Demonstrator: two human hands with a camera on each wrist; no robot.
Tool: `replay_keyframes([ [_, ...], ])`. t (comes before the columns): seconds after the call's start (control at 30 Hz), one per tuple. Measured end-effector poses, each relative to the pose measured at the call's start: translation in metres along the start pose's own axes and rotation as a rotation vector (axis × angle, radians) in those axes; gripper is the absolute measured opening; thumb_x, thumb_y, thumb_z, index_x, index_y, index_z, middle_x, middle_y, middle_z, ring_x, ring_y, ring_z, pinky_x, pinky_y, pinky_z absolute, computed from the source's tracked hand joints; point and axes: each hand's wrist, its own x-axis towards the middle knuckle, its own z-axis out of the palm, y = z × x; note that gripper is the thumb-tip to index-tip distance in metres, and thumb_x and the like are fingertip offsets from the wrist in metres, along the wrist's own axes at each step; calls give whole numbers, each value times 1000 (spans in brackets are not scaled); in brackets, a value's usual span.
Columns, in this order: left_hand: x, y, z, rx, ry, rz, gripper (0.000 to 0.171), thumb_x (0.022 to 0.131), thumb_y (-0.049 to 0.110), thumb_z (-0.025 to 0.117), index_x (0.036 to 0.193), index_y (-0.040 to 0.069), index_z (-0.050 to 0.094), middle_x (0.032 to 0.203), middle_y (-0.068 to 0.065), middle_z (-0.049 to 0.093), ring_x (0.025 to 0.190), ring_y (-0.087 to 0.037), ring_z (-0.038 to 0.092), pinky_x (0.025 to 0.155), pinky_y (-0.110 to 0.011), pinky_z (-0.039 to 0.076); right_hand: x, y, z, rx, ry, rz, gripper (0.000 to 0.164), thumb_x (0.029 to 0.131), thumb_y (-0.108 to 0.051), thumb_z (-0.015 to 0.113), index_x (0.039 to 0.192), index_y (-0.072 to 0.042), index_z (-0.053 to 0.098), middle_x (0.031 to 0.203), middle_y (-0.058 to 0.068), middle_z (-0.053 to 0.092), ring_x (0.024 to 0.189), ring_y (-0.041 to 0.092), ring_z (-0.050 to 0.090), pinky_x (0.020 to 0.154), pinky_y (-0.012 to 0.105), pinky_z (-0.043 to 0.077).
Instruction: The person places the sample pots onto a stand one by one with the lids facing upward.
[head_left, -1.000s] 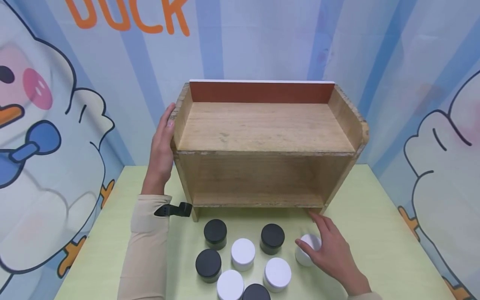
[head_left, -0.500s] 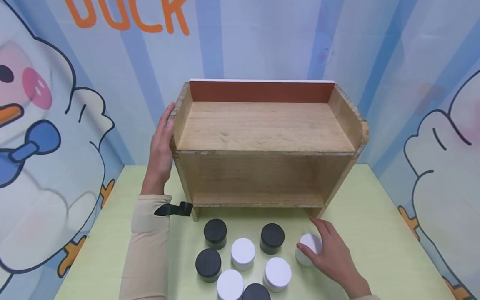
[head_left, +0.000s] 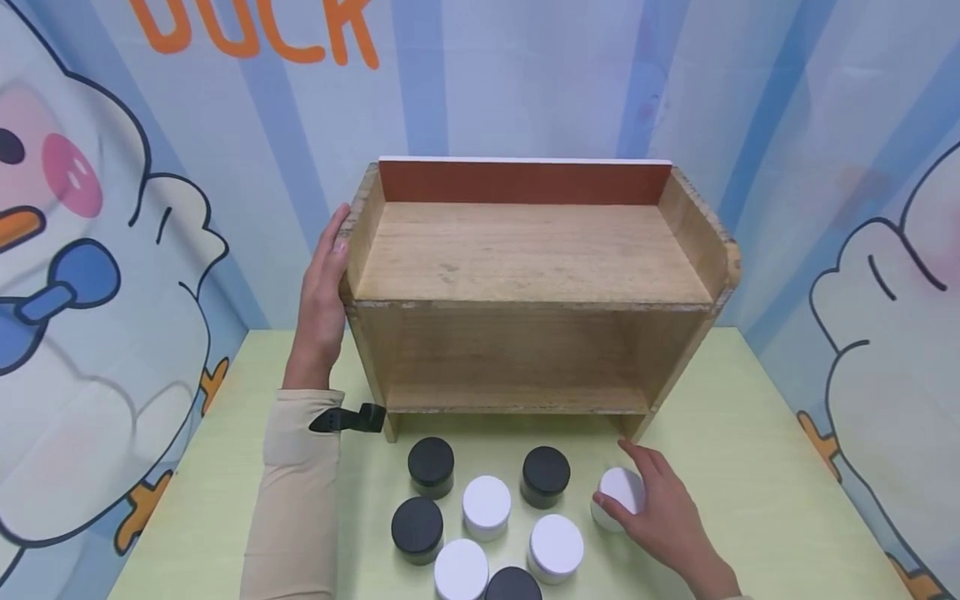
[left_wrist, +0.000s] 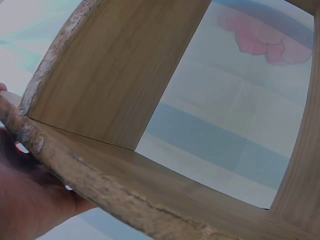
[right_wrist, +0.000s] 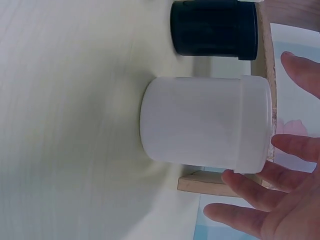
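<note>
A two-tier wooden shelf (head_left: 532, 254) stands on the table, with a reddish-brown strip along its back top. My left hand (head_left: 322, 296) lies against the shelf's left side panel, its fingers pointing up along the outer face. In the left wrist view that hand (left_wrist: 35, 200) is partly hidden behind the panel edge. My right hand (head_left: 671, 512) is spread around the rightmost white jar (head_left: 617, 485). The right wrist view shows this white jar (right_wrist: 200, 120) upright on the table, fingertips (right_wrist: 287, 145) right at its lid and the thumb (right_wrist: 300, 72) standing off from it.
Several more lidded jars stand before the shelf, among them a black jar (head_left: 545, 475), a white jar (head_left: 486, 504) and another black jar (head_left: 417, 529). The pale green table (head_left: 757, 483) backs onto a blue striped curtain (head_left: 525, 75) with cartoon ducks.
My right hand has drawn slightly back from the shelf's right leg, and its thumb now overlaps the white jar's lid a little more. The left hand stays in place.
</note>
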Motion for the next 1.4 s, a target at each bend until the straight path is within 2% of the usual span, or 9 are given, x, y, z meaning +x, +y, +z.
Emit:
replay_keyframes([
  [0.43, 1, 2, 0, -7, -1, 4, 55, 104, 48, 31, 158, 37, 29, 168, 10, 20, 157, -20, 14, 124, -62, 9, -2, 0, 4, 42, 15, 9, 74, 73, -33, 86, 135, -5, 57, 126, 18, 64, 113, 38, 64, 85, 56, 52],
  [0.7, 0, 3, 0, -11, 5, -3, 54, 103, 48, 31, 157, 39, 31, 168, 11, 20, 157, -21, 14, 124, -62, 10, -4, 1, 5, 50, -4, 29, 76, 72, -31, 87, 135, -3, 57, 126, 19, 64, 111, 38, 64, 86, 56, 52],
  [1.17, 0, 0, 1, -19, 4, 11, 55, 104, 46, 31, 157, 37, 30, 168, 10, 20, 157, -20, 14, 124, -61, 9, -7, 3, 6, 61, -37, 90, 76, 71, -31, 88, 135, -4, 57, 126, 18, 64, 110, 37, 64, 88, 55, 51],
  [1.4, -1, -1, 0, -16, 5, -3, 55, 104, 46, 29, 157, 38, 29, 168, 10, 19, 157, -22, 13, 124, -62, 9, -8, 5, 8, 77, -41, 106, 75, 71, -30, 88, 134, -2, 58, 127, 20, 65, 114, 38, 63, 91, 56, 50],
])
